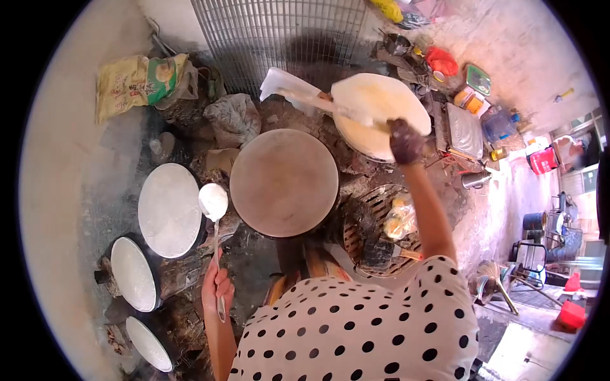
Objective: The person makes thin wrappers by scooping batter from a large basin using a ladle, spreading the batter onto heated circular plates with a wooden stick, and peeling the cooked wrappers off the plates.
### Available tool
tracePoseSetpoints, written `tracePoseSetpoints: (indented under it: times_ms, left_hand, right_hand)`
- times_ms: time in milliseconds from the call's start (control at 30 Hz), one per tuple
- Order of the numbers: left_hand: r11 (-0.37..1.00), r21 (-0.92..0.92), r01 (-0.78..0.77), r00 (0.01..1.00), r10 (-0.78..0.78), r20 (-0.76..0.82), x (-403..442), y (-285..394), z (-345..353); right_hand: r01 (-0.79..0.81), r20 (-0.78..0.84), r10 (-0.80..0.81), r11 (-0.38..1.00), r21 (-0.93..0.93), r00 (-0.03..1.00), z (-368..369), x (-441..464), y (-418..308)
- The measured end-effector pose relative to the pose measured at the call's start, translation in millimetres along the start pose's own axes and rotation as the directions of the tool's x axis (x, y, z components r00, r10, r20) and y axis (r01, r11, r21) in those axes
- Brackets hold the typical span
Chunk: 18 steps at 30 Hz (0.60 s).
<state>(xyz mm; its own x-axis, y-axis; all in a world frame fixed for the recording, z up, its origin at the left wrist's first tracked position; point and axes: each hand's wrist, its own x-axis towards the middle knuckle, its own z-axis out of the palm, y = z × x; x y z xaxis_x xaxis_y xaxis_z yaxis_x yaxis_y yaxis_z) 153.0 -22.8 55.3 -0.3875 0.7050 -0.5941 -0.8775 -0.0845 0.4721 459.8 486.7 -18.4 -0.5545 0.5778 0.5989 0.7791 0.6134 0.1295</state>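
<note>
My left hand (217,286) is closed around the handle of a large spoon (215,202), its round bowl full of white powder or batter. The spoon is between a white-coated round plate (169,211) and a brown round griddle (284,184) with a bare, dusty surface. My right hand (406,141), in a dark glove, grips one end of a long, flat pale tool (346,111); motion blurs it. That tool crosses a stack of thin, pale yellow flatbreads (397,101) at the upper right. A white piece (283,82) shows near its far end; whether they are joined is unclear.
Two more white round plates (133,274) (149,344) stand at the left. A metal grate (279,38) leans at the back, near a crumpled sack (234,119). On the right, a slatted round rack (375,209) bears a plastic bag (400,217) and a brush (381,254).
</note>
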Motion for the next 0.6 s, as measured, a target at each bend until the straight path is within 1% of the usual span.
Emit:
tracePoseSetpoints:
  times_ms: [33, 67, 100, 133, 167, 233, 300, 333, 367, 400, 433, 467, 500, 533, 567, 600]
  left_hand:
    - [1.0, 0.006, 0.002, 1.0, -0.002, -0.009, -0.3, -4.6, 2.4]
    - [1.0, -0.011, 0.016, 0.999, -0.016, -0.03, -1.3, -7.6, 3.6]
    - [0.999, -0.029, 0.028, 0.998, -0.029, -0.051, -1.4, -9.8, 4.8]
    - [0.999, -0.024, 0.03, 0.998, -0.031, -0.062, -2.5, -12.0, 5.4]
    - [0.999, -0.033, 0.019, 0.995, -0.022, -0.092, -6.6, -13.9, 4.5]
    - [0.999, -0.047, 0.009, 0.993, -0.015, -0.121, -12.3, -18.2, -1.4]
    - [0.995, -0.095, -0.038, 0.996, 0.03, -0.085, -23.9, -23.9, -11.3]
    - [0.993, -0.109, -0.056, 0.995, 0.046, -0.093, -32.5, -27.0, -15.5]
    - [0.988, -0.142, -0.062, 0.993, 0.047, -0.108, -43.1, -30.3, -21.3]
    - [0.979, -0.185, -0.088, 0.99, 0.065, -0.126, -54.9, -34.4, -28.8]
    - [0.956, -0.273, -0.103, 0.994, 0.091, -0.059, -71.9, -41.8, -40.8]
    - [0.923, -0.319, -0.213, 0.975, 0.182, -0.127, -90.3, -49.5, -46.8]
    - [0.961, -0.175, -0.212, 0.974, 0.193, -0.121, -113.8, -57.3, -52.2]
    - [0.978, -0.042, -0.206, 0.969, 0.198, -0.151, -151.1, -74.7, -64.5]
    - [0.954, -0.072, -0.292, 0.952, 0.283, -0.115, -184.6, -100.5, -80.6]
    - [0.924, -0.092, -0.37, 0.928, 0.364, -0.079, -216.8, -128.8, -94.5]
  right_hand:
    - [-0.09, 0.168, 0.083, 0.995, 0.038, 0.982, 19.7, -18.6, 0.3]
    - [-0.185, 0.335, 0.155, 0.981, 0.062, 0.929, 38.2, -33.3, -1.1]
    - [-0.193, 0.343, 0.158, 0.979, 0.069, 0.926, 61.7, -47.5, 1.6]
    - [-0.249, 0.371, 0.195, 0.963, 0.105, 0.908, 83.5, -63.3, 7.6]
    - [-0.305, 0.404, 0.228, 0.943, 0.136, 0.886, 88.6, -71.6, 5.7]
    - [-0.331, 0.42, 0.241, 0.931, 0.155, 0.875, 94.3, -80.1, 5.0]
    - [-0.34, 0.427, 0.24, 0.924, 0.175, 0.872, 93.9, -92.3, 6.6]
    - [-0.371, 0.35, 0.25, 0.865, 0.339, 0.903, 98.6, -103.6, 7.6]
    - [-0.368, 0.272, 0.26, 0.778, 0.509, 0.927, 99.4, -107.8, 1.4]
    - [-0.384, 0.277, 0.287, 0.821, 0.422, 0.917, 76.5, -107.7, -12.6]
    - [-0.265, 0.231, 0.181, 0.871, 0.415, 0.956, 52.6, -107.3, -27.4]
    - [0.158, 0.176, -0.168, 0.985, 0.065, 0.97, 79.5, -135.2, -26.0]
    - [-0.289, 0.395, 0.079, 0.811, 0.509, 0.915, 85.7, -155.5, -46.4]
    - [-0.18, 0.347, -0.047, 0.784, 0.594, 0.937, 83.8, -179.5, -69.9]
    - [-0.074, 0.273, -0.158, 0.729, 0.68, 0.949, 82.7, -192.5, -102.8]
    - [0.375, 0.107, -0.442, 0.846, 0.378, 0.89, 63.4, -191.1, -138.1]
